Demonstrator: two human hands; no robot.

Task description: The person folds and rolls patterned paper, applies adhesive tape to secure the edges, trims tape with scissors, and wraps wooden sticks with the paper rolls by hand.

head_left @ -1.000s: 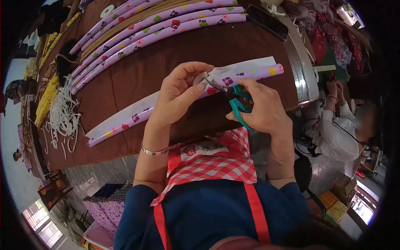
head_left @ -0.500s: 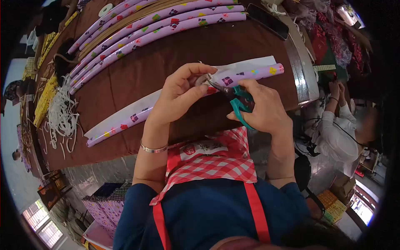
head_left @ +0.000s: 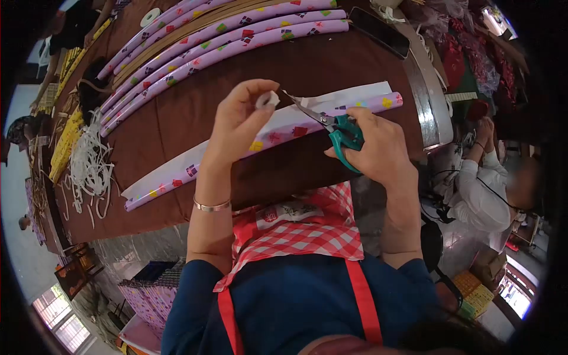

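My left hand [head_left: 239, 124] is closed around a small roll of white tape [head_left: 268, 100], raised above the table. In my right hand [head_left: 383, 147] is a pair of scissors [head_left: 343, 135] with teal handles. The blades are parted a little and point up-left toward the tape roll. Beneath both hands lies a partly rolled purple sheet of wrapping paper [head_left: 275, 137] with a gift-box print, its white back showing along the far edge. A short whitish piece, probably tape, sits on that edge near the blades.
Several rolled purple papers [head_left: 236, 44] lie across the back of the brown-covered table [head_left: 195, 109]. A dark phone [head_left: 380, 32] rests at the far right. White strips [head_left: 92, 157] are heaped at the left, and a white tape ring [head_left: 150, 17] lies behind. A person in white [head_left: 482, 198] sits to the right.
My left hand has moved up and left with the tape roll, away from the paper and the scissors. The scissor blades now show in full; my right hand has barely moved.
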